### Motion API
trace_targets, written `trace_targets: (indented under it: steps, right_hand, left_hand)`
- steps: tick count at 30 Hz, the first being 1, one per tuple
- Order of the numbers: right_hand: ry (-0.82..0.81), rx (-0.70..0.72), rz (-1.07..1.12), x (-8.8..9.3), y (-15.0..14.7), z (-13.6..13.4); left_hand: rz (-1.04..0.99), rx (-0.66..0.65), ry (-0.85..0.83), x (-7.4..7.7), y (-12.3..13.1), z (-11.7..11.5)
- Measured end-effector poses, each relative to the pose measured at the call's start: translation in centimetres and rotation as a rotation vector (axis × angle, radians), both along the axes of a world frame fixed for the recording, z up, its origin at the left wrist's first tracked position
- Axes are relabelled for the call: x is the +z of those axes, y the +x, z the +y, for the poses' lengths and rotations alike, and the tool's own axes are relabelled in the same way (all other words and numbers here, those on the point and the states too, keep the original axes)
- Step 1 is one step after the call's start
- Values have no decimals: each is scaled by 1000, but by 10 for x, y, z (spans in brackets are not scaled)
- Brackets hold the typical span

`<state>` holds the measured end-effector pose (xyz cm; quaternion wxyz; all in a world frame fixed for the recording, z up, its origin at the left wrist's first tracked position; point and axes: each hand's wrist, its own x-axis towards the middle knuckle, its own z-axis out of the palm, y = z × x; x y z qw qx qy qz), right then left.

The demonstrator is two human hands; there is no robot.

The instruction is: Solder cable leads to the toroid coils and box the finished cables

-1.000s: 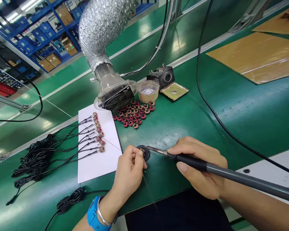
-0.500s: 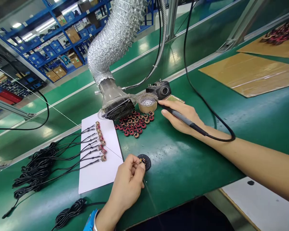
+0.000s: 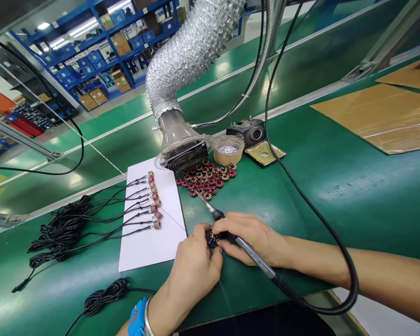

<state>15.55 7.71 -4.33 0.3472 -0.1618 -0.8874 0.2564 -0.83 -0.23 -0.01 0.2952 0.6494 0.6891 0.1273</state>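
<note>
A fume extractor (image 3: 184,151) sits at upper centre, its foil duct (image 3: 192,56) rising to the top edge. Just right of it are a tub (image 3: 228,161) of silvery bits, a black stand (image 3: 248,130) and a square pad (image 3: 264,153). A pile of toroid coils (image 3: 206,179) lies below them. To the left, wired coils (image 3: 154,198) lie in a row on white paper (image 3: 143,247), their black cables (image 3: 61,228) bundled further left. Another cable bundle (image 3: 105,296) lies at lower left. A cardboard sheet (image 3: 374,116) lies on the green bench (image 3: 336,200) at upper right, and blue shelving (image 3: 91,60) stands at upper left.
</note>
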Motion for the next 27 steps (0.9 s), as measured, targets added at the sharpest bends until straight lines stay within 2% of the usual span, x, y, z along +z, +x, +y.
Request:
trace_targets:
  steps: [6,11,16,22,24,27]
  right_hand:
    - [28,-19,170,-2,-2,3]
    - [-42,-76,201,10,5,7]
    - [-325,63,202,30,0,11]
    - [-688,334,237,43,-13,20]
    - [-747,323,259,42,-13,21]
    - [-813,216,261,38,-10,19]
  left_hand:
    - [-18,13,-20,2,0,1]
    - [-351,87,-77,14,-6,0]
    - [-637,128,-2,21,-15,-5]
    - [-654,192,115,21,-19,-1]
    - [-639,210,121,22,-19,0]
    - [-609,217,130,20,-17,0]
